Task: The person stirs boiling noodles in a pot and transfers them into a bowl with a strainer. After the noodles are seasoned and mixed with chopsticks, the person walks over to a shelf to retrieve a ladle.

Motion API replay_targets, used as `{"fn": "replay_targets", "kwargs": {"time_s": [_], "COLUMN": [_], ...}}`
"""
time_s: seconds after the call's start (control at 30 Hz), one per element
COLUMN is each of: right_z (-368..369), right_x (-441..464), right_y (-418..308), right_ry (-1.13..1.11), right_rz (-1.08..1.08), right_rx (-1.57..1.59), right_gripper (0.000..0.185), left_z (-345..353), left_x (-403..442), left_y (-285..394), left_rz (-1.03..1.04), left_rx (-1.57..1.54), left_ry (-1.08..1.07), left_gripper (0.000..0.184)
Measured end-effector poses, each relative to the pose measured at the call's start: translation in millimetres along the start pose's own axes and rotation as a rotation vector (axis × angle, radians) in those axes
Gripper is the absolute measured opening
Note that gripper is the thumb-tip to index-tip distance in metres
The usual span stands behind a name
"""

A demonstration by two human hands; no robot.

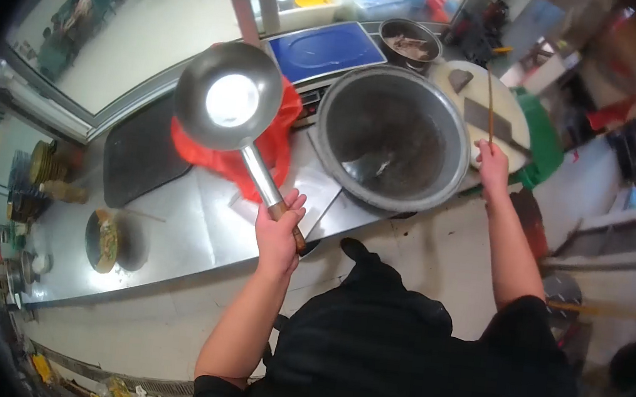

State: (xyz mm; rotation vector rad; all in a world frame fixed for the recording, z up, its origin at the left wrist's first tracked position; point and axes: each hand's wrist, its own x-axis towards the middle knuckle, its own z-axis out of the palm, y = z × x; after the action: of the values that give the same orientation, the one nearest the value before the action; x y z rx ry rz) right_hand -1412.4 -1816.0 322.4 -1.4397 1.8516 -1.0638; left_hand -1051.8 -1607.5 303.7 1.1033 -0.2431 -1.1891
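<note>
My left hand point(279, 233) is closed around the wooden grip of a wok point(263, 92) with a long metal handle. The wok hangs tilted over a red plastic bag point(206, 157) on the counter. A bright white round patch shows in its middle; whether it is glare or contents I cannot tell. In my right hand point(493, 166) are long thin cooking chopsticks point(491, 100), pointing away over a round cutting board point(514, 103). A cleaver point(487, 120) lies on that board. Between my hands stands a wide grey pot point(325, 157) with dark liquid inside.
Behind the pot are a blue-topped scale point(325, 52) and a smaller pot point(412, 44) holding pieces of food. To the left, a black tray point(140, 153) and a bowl of food point(102, 242) rest on the metal counter point(174, 238). A window frame point(135, 98) borders the counter.
</note>
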Motion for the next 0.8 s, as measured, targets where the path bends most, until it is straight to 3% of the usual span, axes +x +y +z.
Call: {"fn": "replay_targets", "kwargs": {"time_s": [0.13, 0.2, 0.3, 0.37, 0.67, 0.8], "right_z": [18, 33, 56, 67, 77, 73], "right_x": [105, 128, 140, 156, 168, 159], "right_y": [54, 48, 40, 45, 47, 30], "right_ry": [-0.076, -0.174, -0.344, -0.456, -0.482, -0.51], "right_rz": [-0.12, -0.089, 0.001, 0.116, -0.009, -0.061], "right_rx": [-0.335, -0.363, -0.156, 0.176, -0.041, 0.004], "right_gripper": [0.037, 0.037, 0.035, 0.033, 0.028, 0.027], "left_z": [66, 78, 83, 90, 97, 92], "left_x": [30, 42, 51, 55, 51, 37], "left_y": [-36, -50, -66, -67, -72, -70], "left_rz": [0.018, 0.021, 0.019, 0.014, 0.067, 0.074], "left_rx": [-0.036, -0.043, -0.066, -0.074, -0.032, -0.056], "left_ry": [0.249, 0.325, 0.401, 0.415, 0.492, 0.495], "left_gripper": [0.056, 0.054, 0.044, 0.042, 0.043, 0.042]}}
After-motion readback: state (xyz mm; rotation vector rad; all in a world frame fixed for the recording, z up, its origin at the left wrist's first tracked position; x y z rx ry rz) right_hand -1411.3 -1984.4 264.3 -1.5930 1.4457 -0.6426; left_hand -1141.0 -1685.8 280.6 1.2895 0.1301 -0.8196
